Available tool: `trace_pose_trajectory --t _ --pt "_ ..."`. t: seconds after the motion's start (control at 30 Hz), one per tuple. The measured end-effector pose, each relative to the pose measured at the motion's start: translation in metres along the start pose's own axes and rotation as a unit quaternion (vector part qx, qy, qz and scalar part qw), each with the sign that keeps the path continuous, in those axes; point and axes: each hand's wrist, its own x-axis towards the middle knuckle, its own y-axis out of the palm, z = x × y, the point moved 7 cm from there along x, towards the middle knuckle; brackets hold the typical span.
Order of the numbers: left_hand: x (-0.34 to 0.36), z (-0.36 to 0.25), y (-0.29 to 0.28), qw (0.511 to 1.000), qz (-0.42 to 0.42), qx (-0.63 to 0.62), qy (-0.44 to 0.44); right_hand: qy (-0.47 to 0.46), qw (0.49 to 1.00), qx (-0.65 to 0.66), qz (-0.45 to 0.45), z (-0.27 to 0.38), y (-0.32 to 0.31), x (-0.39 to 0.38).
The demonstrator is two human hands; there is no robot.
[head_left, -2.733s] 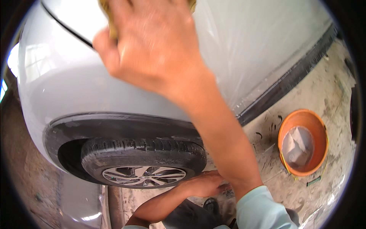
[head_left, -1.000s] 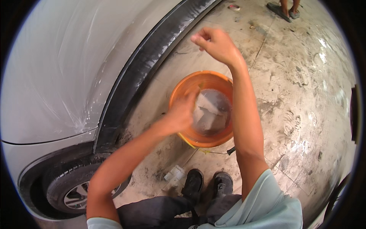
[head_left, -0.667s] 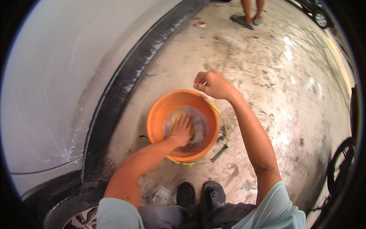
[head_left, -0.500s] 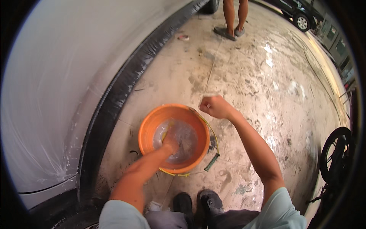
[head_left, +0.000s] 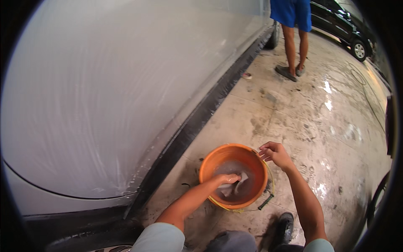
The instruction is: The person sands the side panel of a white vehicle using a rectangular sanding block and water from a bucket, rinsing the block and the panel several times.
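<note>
An orange bucket (head_left: pixel 204 169) with cloudy grey water (head_left: pixel 247 191) stands on the floor in front of me. My left hand (head_left: pixel 229 179) is down inside it at the water's surface, its fingers closed on a limp, pale grey cloth (head_left: pixel 242 179). Part of that cloth lies under the water. Just beyond the bucket's upper right rim is my right hand (head_left: pixel 275 153), holding nothing, its fingers apart. The bucket's yellow wire handle with a dark green grip (head_left: pixel 265 201) hangs down on the right side.
A grey car panel (head_left: pixel 100 96) with wet streaks fills the left, its dark sill (head_left: pixel 184 134) running beside the bucket. Farther off, a person in blue shorts (head_left: pixel 292 12) stands near a wheel. A black car (head_left: pixel 336 19) is behind. A hose (head_left: pixel 373 101) lies at right on the wet, stained floor.
My view has swung left, showing more of the car panel. My left hand has come up from the water with the cloth showing, and my right hand's fingers have spread from a curled shape.
</note>
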Motion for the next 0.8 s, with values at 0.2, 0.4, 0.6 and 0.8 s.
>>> trace_pose_trajectory --t 0.2,0.4,0.6,0.8 --pt "-0.107 0.024 -0.041 0.792 0.019 -0.546 0.272 0.01 0.993 0.112 0.032 -0.001 0.015 0.037" --pt "-0.423 -0.103 -0.079 0.794 -0.497 -0.023 0.349 -0.025 0.991 0.092 0.093 -0.003 0.029 0.07" --pt "-0.532 -0.231 -0.053 0.503 -0.62 0.6 -0.048 -0.136 0.973 0.077 0.169 0.057 0.091 0.093" --pt "-0.556 -0.123 -0.089 0.449 -0.528 0.675 -0.252 -0.19 0.953 0.013 0.234 0.064 0.125 0.095"
